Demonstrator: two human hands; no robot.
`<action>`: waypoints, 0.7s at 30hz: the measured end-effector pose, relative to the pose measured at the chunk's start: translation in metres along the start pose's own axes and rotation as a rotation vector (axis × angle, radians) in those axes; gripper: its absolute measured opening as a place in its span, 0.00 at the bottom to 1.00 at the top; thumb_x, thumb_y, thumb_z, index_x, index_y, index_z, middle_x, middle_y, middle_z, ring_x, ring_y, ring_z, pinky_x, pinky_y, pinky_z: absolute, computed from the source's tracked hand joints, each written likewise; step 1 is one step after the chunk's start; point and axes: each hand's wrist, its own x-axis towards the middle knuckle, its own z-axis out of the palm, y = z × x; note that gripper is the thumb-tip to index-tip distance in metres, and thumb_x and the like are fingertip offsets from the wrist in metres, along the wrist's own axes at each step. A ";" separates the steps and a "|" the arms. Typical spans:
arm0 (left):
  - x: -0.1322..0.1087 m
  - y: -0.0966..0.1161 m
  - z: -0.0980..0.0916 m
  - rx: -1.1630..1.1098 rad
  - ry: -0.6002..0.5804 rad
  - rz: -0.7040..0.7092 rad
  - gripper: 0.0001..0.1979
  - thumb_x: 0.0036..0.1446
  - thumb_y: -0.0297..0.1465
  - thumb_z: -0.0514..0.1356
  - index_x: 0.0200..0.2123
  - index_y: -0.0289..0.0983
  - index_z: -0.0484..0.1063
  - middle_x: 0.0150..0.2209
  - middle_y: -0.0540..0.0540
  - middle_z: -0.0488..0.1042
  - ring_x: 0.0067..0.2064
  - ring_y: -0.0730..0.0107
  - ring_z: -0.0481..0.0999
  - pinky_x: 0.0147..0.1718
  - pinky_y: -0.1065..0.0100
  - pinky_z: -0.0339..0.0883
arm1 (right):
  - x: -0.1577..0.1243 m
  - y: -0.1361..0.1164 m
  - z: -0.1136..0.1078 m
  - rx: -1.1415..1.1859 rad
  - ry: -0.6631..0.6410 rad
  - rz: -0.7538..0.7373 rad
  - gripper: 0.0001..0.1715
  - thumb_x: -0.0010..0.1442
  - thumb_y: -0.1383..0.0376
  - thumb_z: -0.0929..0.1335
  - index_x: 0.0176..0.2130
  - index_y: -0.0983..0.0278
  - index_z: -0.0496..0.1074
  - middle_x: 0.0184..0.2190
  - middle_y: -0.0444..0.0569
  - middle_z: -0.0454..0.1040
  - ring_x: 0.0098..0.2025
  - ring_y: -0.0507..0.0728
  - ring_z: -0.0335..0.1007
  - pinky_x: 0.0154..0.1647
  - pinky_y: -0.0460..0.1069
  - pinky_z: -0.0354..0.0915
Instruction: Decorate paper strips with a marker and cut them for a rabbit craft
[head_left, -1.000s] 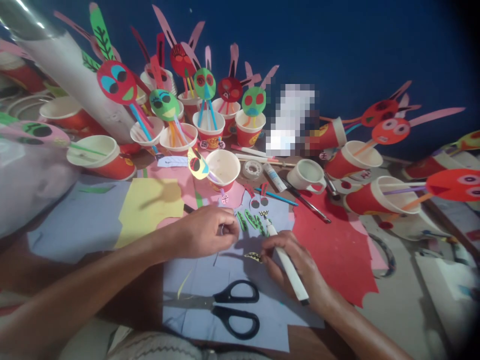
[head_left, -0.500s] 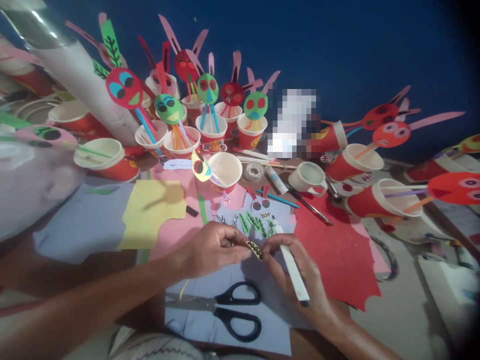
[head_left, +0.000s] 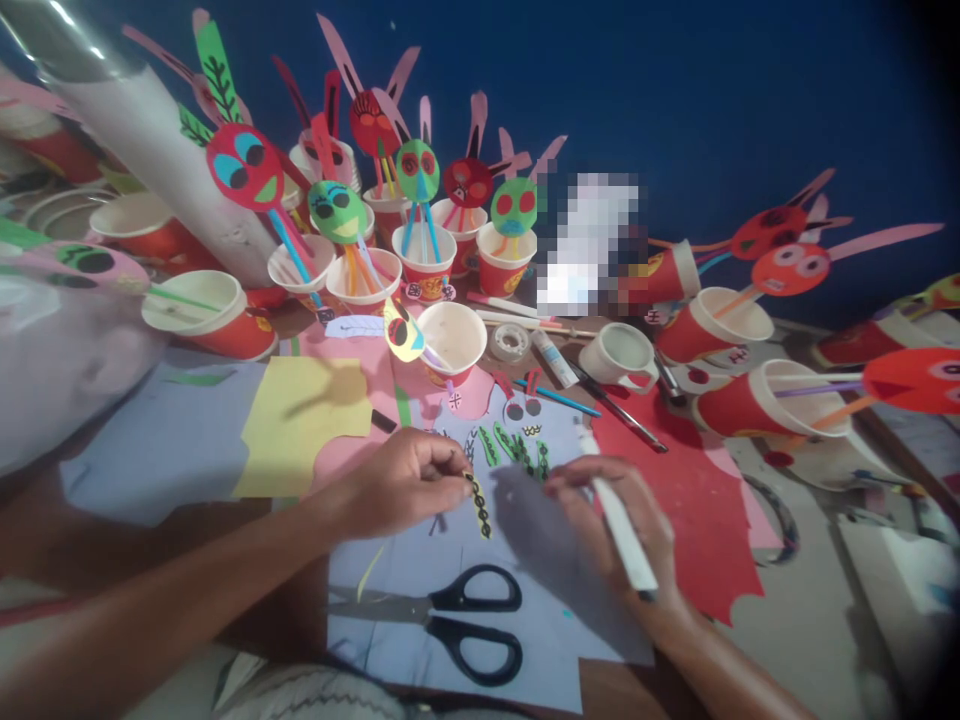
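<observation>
Between the thumb and fingers of my left hand (head_left: 405, 485) hangs a narrow yellow paper strip (head_left: 478, 508) with black loops drawn along it. My right hand (head_left: 619, 520) is closed around a white marker pen (head_left: 624, 535), a little to the right of the strip. Both hands are above a sheet of blue paper (head_left: 525, 620). Black-handled scissors (head_left: 476, 625) lie on that sheet below my hands. Just beyond my fingers, several green paper strips (head_left: 517, 448) with black drawings rest on the blue paper, near small red-and-dark paper pieces (head_left: 523, 400).
Paper cups (head_left: 452, 340) holding straws and paper faces line the back. Red paper (head_left: 675, 510) lies at right, yellow paper (head_left: 304, 425) at left. A white mug (head_left: 619, 355), a glue tube (head_left: 553, 357), a tape roll (head_left: 510, 342) and a paintbrush (head_left: 622, 412) stand or lie behind my hands.
My right hand has moved right with the marker, away from the yellow strip. My left hand has shifted slightly left, and the strip now hangs fully in view from its fingertips.
</observation>
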 end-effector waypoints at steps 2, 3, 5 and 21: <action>-0.004 0.003 -0.010 0.115 0.031 0.016 0.07 0.49 0.33 0.58 0.26 0.35 0.69 0.24 0.50 0.71 0.28 0.72 0.70 0.28 0.71 0.63 | 0.008 0.007 -0.007 0.019 0.144 0.055 0.07 0.58 0.67 0.66 0.40 0.59 0.67 0.30 0.45 0.75 0.32 0.55 0.74 0.33 0.50 0.70; -0.006 0.005 -0.015 0.178 0.051 0.027 0.07 0.50 0.33 0.58 0.26 0.35 0.70 0.25 0.50 0.72 0.29 0.71 0.71 0.29 0.70 0.64 | 0.012 0.011 -0.010 0.037 0.202 0.073 0.08 0.58 0.66 0.67 0.40 0.60 0.67 0.30 0.45 0.75 0.32 0.55 0.74 0.34 0.51 0.70; -0.008 0.007 -0.023 0.291 0.110 0.058 0.08 0.53 0.32 0.56 0.27 0.35 0.72 0.25 0.50 0.73 0.29 0.71 0.71 0.29 0.71 0.64 | 0.018 0.016 -0.012 0.054 0.261 0.093 0.09 0.57 0.65 0.68 0.40 0.60 0.67 0.30 0.46 0.75 0.32 0.56 0.75 0.34 0.52 0.70; -0.014 0.008 -0.052 0.559 0.105 0.045 0.09 0.53 0.30 0.56 0.29 0.34 0.75 0.26 0.51 0.72 0.27 0.75 0.68 0.27 0.73 0.58 | 0.009 0.032 -0.005 -0.264 0.048 -0.017 0.08 0.58 0.59 0.67 0.36 0.59 0.71 0.31 0.47 0.75 0.35 0.59 0.72 0.37 0.53 0.66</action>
